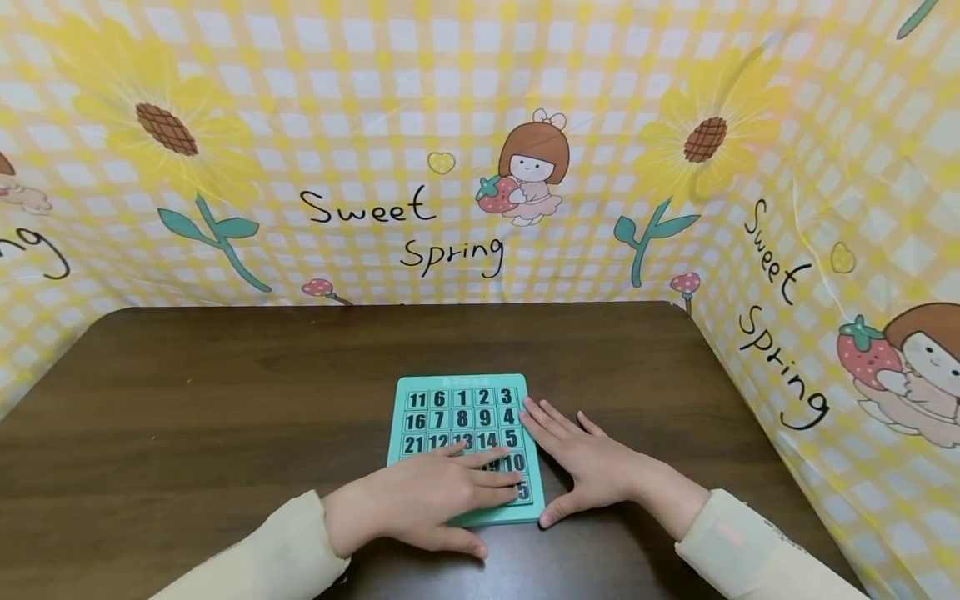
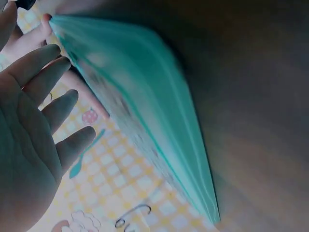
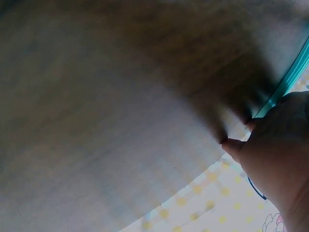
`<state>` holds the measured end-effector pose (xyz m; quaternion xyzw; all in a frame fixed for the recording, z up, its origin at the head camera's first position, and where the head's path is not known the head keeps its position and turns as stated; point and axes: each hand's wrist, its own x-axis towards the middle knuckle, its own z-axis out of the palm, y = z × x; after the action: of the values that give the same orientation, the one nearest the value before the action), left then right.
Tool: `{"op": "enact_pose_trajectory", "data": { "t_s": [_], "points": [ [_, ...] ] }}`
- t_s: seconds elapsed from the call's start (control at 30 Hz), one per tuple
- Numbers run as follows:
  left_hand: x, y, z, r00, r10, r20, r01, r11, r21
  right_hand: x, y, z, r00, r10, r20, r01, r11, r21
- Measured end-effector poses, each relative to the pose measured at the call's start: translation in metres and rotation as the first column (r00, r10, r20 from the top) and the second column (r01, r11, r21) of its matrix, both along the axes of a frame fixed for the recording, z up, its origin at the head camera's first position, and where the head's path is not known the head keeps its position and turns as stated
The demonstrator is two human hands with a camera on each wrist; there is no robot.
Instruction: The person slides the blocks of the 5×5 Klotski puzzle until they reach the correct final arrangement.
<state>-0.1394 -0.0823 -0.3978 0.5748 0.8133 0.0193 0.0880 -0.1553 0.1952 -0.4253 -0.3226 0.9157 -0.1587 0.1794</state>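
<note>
A turquoise number sliding puzzle (image 1: 461, 382) lies flat on the dark wooden table, its black-numbered tiles facing up. Over the puzzle's lower part stretches my left hand (image 1: 431, 496), fingers straight and spread, hiding several tiles; the left wrist view shows its palm facing the tiles with a gap below part of it. My right hand (image 1: 592, 458) lies beside the puzzle's right edge, fingers extended, fingertips touching the frame near the 4 tile and the thumb near the lower right corner. In the right wrist view the hand (image 3: 275, 150) is against the turquoise edge.
The brown tabletop (image 1: 225, 400) extends around the puzzle. A yellow checked cloth (image 1: 360, 100) with flowers, cartoon figures and "Sweet Spring" lettering hangs behind the table and along its right side.
</note>
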Motion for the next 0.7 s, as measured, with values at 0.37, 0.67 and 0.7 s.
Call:
{"op": "enact_pose_trajectory", "data": {
  "t_s": [0.37, 0.67, 0.7],
  "points": [
    [0.013, -0.041, 0.014, 0.991, 0.107, 0.084, -0.109, 0.994, 0.018, 0.001, -0.002, 0.0, 1.0, -0.003, -0.013, 0.004, 1.0, 0.011],
    [0.018, -0.052, 0.006, 0.994, 0.102, 0.042, -0.104, 0.994, 0.032, 0.001, -0.002, 0.001, 1.0, -0.006, -0.012, 0.006, 1.0, 0.017],
    [0.018, -0.052, 0.005, 0.994, 0.101, 0.037, -0.102, 0.994, 0.031, 0.001, -0.002, 0.001, 1.0, -0.005, -0.014, 0.005, 1.0, 0.012]
  ]
}}
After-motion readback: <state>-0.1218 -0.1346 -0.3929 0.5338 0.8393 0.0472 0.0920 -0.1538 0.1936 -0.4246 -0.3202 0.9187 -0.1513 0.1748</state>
